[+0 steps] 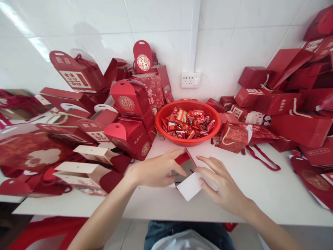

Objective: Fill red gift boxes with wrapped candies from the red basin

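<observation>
Between my hands, low over the white table (249,194), is a small gift box (191,185), red outside and pale inside. Its top gapes toward me with a white flap folded out, and dark lines show at the inner edges. My left hand (161,168) grips the box's left side, its fingers bent over the opening. On the right, my right hand (215,178) has its thumb on the white flap and its fingers along the red edge. The underside of the box is hidden. Just beyond the hands stands a red plastic basin (179,141) of wrapped candies (192,121).
Stacked red gift boxes (130,99) crowd the left side, some lying open with pale flaps. More red boxes and cord-handled bags (301,126) pile up on the right. A tiled wall with a power socket (190,80) stands behind. A dark red ribbon (265,159) lies on the table.
</observation>
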A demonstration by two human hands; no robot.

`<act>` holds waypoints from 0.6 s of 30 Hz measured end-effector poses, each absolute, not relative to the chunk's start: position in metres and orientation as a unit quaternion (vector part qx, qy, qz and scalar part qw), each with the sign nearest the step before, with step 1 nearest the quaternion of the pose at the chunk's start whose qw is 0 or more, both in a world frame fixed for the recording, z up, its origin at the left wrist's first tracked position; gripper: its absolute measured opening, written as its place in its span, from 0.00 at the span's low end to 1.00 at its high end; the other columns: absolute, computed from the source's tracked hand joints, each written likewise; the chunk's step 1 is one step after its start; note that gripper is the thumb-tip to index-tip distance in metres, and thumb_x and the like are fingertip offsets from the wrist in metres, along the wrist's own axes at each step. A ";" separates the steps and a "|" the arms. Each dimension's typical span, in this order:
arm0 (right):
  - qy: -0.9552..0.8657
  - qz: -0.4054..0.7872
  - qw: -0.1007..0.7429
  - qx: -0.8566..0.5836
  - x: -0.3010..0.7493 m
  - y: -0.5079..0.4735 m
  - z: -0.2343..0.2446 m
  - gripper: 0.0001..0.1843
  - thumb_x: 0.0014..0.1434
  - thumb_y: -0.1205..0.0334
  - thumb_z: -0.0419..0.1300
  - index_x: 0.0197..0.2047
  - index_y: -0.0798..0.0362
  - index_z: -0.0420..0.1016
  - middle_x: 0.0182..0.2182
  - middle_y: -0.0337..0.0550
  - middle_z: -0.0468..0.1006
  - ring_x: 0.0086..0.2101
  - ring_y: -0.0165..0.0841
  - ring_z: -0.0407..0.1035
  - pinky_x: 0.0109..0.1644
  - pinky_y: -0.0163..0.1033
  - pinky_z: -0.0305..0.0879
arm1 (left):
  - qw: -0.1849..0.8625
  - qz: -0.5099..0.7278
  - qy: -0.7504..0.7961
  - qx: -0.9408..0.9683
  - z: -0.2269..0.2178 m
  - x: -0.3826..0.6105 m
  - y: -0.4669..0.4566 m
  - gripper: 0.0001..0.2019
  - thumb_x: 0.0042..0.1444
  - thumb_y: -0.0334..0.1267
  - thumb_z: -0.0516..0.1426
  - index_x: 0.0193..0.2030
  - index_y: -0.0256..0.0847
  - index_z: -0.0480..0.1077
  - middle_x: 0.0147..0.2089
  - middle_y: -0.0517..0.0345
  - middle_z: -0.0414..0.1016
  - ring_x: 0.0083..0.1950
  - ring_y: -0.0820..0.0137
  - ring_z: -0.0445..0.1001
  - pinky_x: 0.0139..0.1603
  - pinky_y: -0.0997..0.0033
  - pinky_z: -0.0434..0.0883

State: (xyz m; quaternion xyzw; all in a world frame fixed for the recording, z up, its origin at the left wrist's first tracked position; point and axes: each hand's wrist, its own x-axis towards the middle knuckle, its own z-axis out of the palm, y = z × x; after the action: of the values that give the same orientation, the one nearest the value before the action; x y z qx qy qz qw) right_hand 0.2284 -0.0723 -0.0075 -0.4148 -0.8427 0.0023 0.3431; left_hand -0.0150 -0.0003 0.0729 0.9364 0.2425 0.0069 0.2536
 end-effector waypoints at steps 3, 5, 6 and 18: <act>-0.838 0.062 0.329 -0.431 0.230 -0.075 -0.019 0.24 0.67 0.62 0.58 0.66 0.50 0.65 0.57 0.54 0.79 0.54 0.47 0.75 0.56 0.55 0.75 | 0.250 0.058 0.289 0.922 0.064 -0.023 -0.007 0.25 0.55 0.25 0.58 0.59 0.48 0.77 0.72 0.49 0.63 0.73 0.51 0.62 0.70 0.54 0.66; -0.815 0.125 0.335 -0.456 0.231 -0.078 -0.028 0.31 0.67 0.57 0.59 0.71 0.48 0.58 0.58 0.53 0.78 0.54 0.45 0.76 0.54 0.53 0.77 | 0.255 0.090 0.309 0.912 0.058 -0.029 -0.009 0.27 0.57 0.28 0.59 0.64 0.48 0.73 0.76 0.50 0.56 0.77 0.51 0.56 0.71 0.54 0.65; -0.801 0.157 0.342 -0.465 0.231 -0.080 -0.031 0.33 0.67 0.55 0.60 0.72 0.47 0.56 0.59 0.52 0.78 0.54 0.45 0.76 0.54 0.52 0.78 | 0.260 0.098 0.317 0.907 0.055 -0.031 -0.009 0.28 0.59 0.29 0.58 0.66 0.49 0.71 0.78 0.50 0.54 0.78 0.52 0.53 0.72 0.53 0.63; -0.714 0.344 0.419 -0.443 0.225 -0.074 -0.029 0.32 0.64 0.55 0.64 0.67 0.51 0.61 0.51 0.51 0.81 0.49 0.42 0.78 0.55 0.50 0.76 | 0.288 0.212 0.430 0.829 0.037 -0.044 -0.011 0.40 0.61 0.45 0.61 0.77 0.44 0.52 0.76 0.46 0.58 0.74 0.53 0.62 0.73 0.50 0.61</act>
State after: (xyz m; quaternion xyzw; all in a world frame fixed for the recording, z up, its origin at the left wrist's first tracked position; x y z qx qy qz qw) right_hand 0.2252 -0.0738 -0.0286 -0.4426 -0.7142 0.3441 0.4192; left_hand -0.0435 -0.0114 0.0372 0.8288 0.4305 0.2122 0.2877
